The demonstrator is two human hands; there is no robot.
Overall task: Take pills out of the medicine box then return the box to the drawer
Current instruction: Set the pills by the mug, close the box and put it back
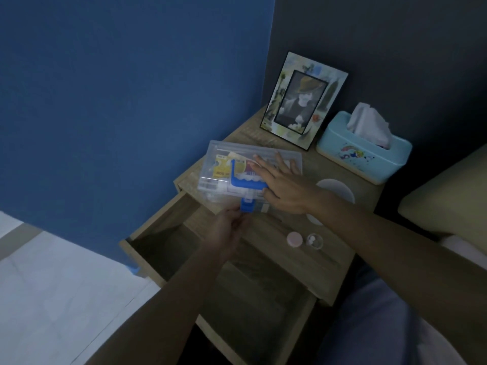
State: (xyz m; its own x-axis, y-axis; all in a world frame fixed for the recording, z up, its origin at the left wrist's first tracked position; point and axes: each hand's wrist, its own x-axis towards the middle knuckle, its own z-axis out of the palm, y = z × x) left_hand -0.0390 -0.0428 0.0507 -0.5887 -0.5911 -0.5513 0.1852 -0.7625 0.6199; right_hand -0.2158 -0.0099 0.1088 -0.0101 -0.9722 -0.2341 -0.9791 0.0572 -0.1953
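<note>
Pressing flat on the lid: right hand (279,180), palm down, fingers spread, gripping nothing, steadying the medicine box (247,177).
Left hand (229,230): fingers pinched at the blue latch (247,206) on the box's near edge; whether it is being fastened or released cannot be told.
Medicine box: clear plastic, blue handle (245,183), packets visible inside; rests on the nightstand top (340,233) at its left near corner, overhanging the drawer (237,280).
Drawer: pulled open, directly below and toward the person from the box; interior dim.
Key relation, as judgement: the box's long axis runs left-right, roughly along the drawer's width, so its return is a short lift toward the person and down; the left hand is nearer the drawer.
Small open container (315,241) holding white pills (312,238), pink cap (295,238) beside it: on the top, right of the hands.
</note>
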